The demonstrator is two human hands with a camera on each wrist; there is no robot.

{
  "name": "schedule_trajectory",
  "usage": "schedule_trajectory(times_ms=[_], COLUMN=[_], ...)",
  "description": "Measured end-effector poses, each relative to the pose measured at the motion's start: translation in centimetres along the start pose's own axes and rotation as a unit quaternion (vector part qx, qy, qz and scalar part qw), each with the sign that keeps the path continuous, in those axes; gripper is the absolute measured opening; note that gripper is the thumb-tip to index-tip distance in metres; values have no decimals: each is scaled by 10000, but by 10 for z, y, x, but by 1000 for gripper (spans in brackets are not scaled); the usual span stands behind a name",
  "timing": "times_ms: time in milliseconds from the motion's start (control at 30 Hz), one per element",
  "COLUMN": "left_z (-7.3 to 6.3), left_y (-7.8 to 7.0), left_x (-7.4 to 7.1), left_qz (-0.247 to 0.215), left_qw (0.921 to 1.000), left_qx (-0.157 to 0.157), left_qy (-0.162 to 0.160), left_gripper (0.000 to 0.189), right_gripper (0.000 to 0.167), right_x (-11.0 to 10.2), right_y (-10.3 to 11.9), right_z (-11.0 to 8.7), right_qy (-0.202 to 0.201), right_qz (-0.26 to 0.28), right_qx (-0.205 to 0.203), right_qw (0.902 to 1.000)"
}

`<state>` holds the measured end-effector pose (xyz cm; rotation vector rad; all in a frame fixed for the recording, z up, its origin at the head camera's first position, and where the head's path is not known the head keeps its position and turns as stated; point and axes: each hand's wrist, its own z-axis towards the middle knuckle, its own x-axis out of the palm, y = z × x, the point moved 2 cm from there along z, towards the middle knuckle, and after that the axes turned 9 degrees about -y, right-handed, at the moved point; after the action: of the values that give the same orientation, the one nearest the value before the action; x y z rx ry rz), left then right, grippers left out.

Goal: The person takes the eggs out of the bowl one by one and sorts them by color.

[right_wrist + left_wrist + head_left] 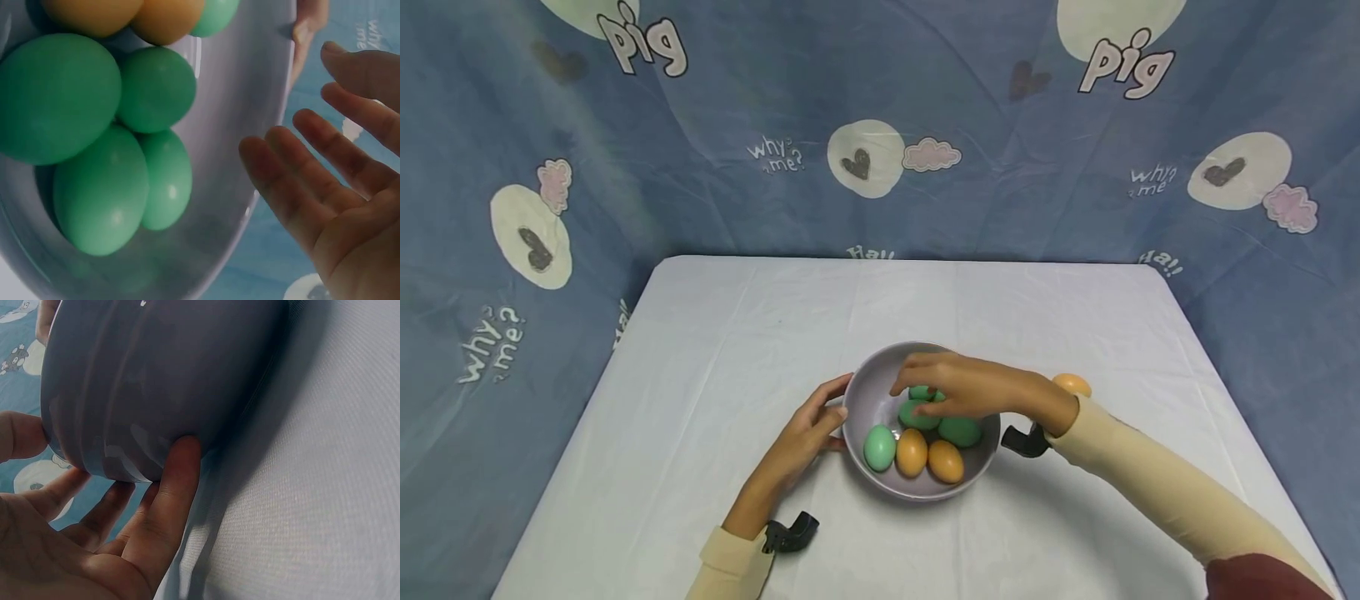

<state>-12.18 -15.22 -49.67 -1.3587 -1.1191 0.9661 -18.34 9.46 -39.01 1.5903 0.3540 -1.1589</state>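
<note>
A grey-purple bowl (868,392) stands on the white cloth with several eggs in it. Against its left side is my left hand (805,437), thumb at the rim and fingers spread along the outer wall (156,375), holding it. Over the bowl hovers my right hand (958,385), fingers loosely bent and nothing between them; the right wrist view shows the palm (350,231) apart from the eggs. Beneath it lie green eggs (100,190), partly hidden in the head view. A light green egg (879,447) and two orange eggs (912,452) rest toward the bowl's near side.
Another orange egg (1071,384) lies on the table beyond the right wrist, partly covered by it. The white-covered table (760,325) ends at a blue printed cloth (985,217) behind it. Black wrist mounts (792,532) stick out from both wrists.
</note>
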Motion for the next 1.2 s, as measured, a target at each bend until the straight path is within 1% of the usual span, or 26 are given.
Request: schedule_trajectory(times_ms=[167,367,567,700,800,967,1200], left_z=[0,0,0,0,-1,-1,0], left_y=[1,0,1,-1,-2,-1,-2], left_x=[0,0,0,-1,-1,-1,0], left_qz=[4,-28,-22,-6,-14,-20,-21], left_qw=[10000,10000,10000,10000,10000,10000,10000], left_qx=[5,-6,59,39,3,-15,8], left_qy=[18,10,25,5,-9,-3,15], left_gripper=[52,52,52,52,52,52,52], right_gripper=[32,32,29,27,26,25,25], right_x=[7,14,18,20,21,24,32], right_y=[0,0,0,0,1,2,1], right_z=[2,3,5,8,10,13,15], right_qy=[296,406,679,753,827,1041,1401], right_qz=[-53,-211,-163,-191,-216,-279,-530], right_qx=[-31,-253,-258,-462,-543,-499,-450], right_qw=[9995,9986,9972,9959,9949,9929,9877])
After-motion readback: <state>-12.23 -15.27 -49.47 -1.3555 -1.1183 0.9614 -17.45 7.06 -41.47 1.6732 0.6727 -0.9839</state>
